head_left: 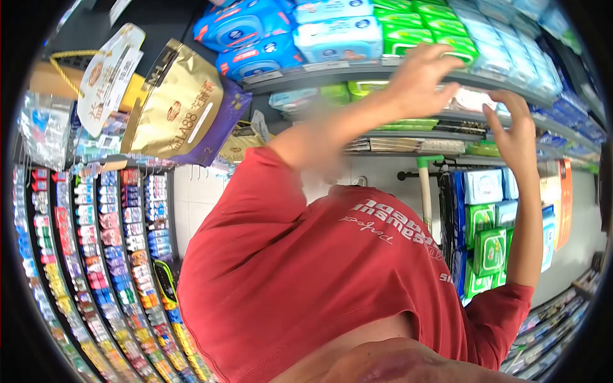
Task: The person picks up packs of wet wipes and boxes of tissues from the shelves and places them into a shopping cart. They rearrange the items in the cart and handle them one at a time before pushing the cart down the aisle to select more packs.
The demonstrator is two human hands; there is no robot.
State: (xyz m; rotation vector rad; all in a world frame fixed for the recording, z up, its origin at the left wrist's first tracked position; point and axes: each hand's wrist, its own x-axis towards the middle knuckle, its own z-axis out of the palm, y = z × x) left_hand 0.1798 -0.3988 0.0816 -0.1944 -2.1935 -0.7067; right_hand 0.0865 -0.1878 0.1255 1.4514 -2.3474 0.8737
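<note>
While a person in a red T-shirt (306, 274) with white lettering fills the middle and bottom of the frame, racks (118, 255) of small, many-coloured goods line the lower left. A gold and purple pouch (182, 112) hangs at upper left, beside a shelf (287, 83) of blue packs (252, 38) and bright green packs (402, 35) along the top. More green and blue packs (490, 249) stack at centre right. Both bare hands reach to the upper right: the left hand (424, 76) in front of the green packs, thumb and fingers apart, and the right hand (516, 124) bent at the far side. Between them, just below the shelf's edge, sits a small white pack (471, 99), pale with faint pinkish marks, partly hidden and blurred. The right thumb and forefinger meet its right end; whether that grip is clamped, one cannot tell.
</note>
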